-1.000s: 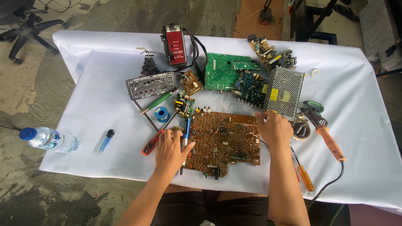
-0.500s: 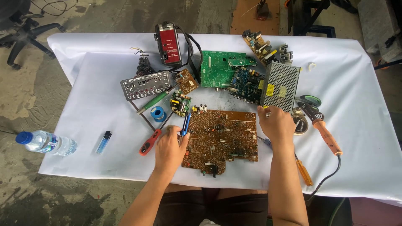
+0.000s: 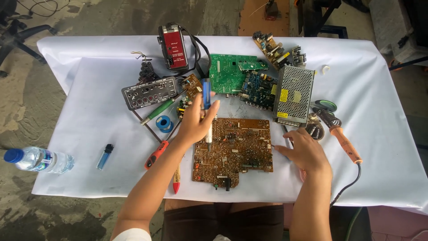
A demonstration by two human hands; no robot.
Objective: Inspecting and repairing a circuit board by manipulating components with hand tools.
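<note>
Left hand grips a blue-handled tool, tip down on the brown circuit board. Right hand rests flat at the board's right edge, w/ an orange-handled soldering iron nearby.

One head camera looks steeply down, moderately near, at the table.

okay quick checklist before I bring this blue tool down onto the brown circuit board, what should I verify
1. Left hand grips the blue-handled tool, tip down: ok.
2. Tip over the brown circuit board: ok; touching it, cannot tell.
3. Right hand steadies the board's right edge: ok.
4. Soldering iron lies on the cloth, apart from both hands: ok.
5. Iron hot or cold: cannot tell.
</note>
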